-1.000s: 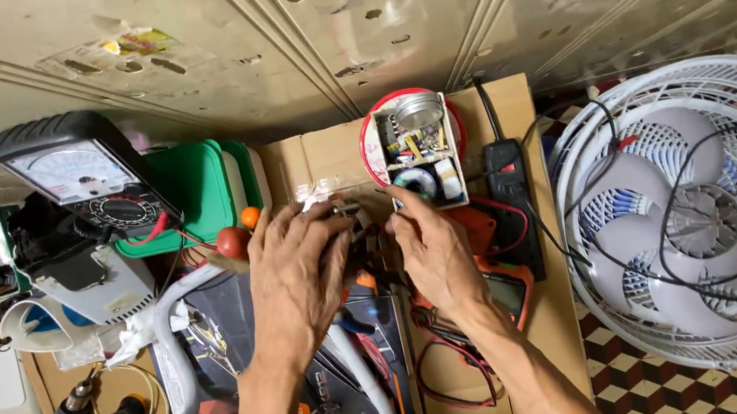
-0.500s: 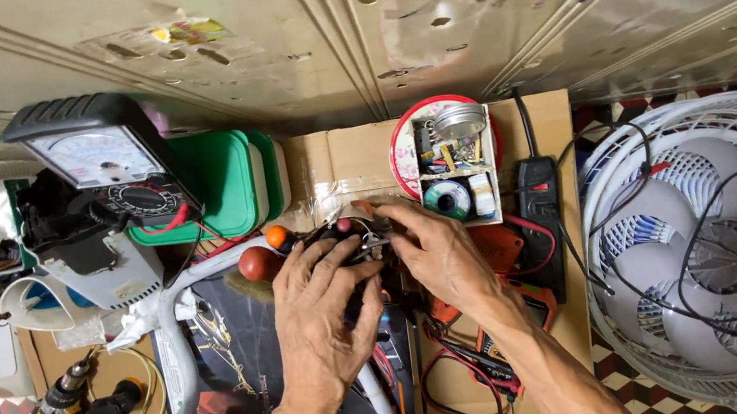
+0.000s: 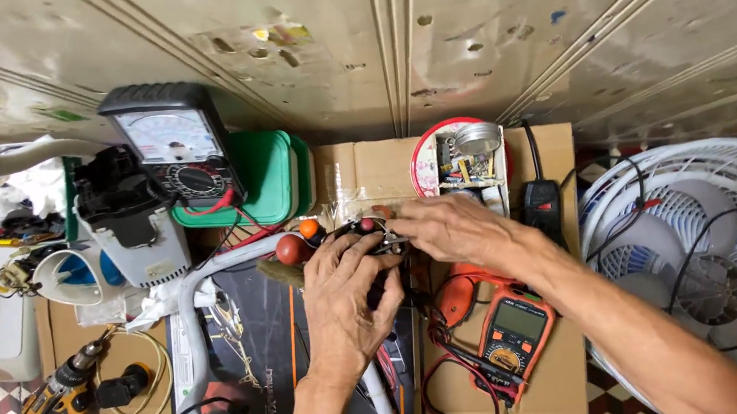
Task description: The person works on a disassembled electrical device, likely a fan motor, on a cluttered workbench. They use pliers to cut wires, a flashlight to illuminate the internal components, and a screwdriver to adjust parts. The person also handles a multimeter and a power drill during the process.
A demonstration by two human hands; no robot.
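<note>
Left hand [image 3: 344,303] shifted lower; both hands' fingers [image 3: 409,220] pinch small dark metal part [image 3: 378,235].

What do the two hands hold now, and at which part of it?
Both the left hand and right hand grip a small dark part between their fingertips, at its two sides; what it is cannot be told.

Analog meter [image 3: 175,148], black case with pale fan-shaped dial face behind clear window, propped at upper left against green lidded box [image 3: 272,178]. Digital multimeter [image 3: 516,333], orange shell with small greenish-grey rectangular screen and round dial below, flat on brown cardboard sheet [image 3: 362,164] at lower centre-right. Black printed package [image 3: 263,349] with orange trim and pale line drawing, flat at lower centre, partly under left hand [image 3: 344,303].
</note>
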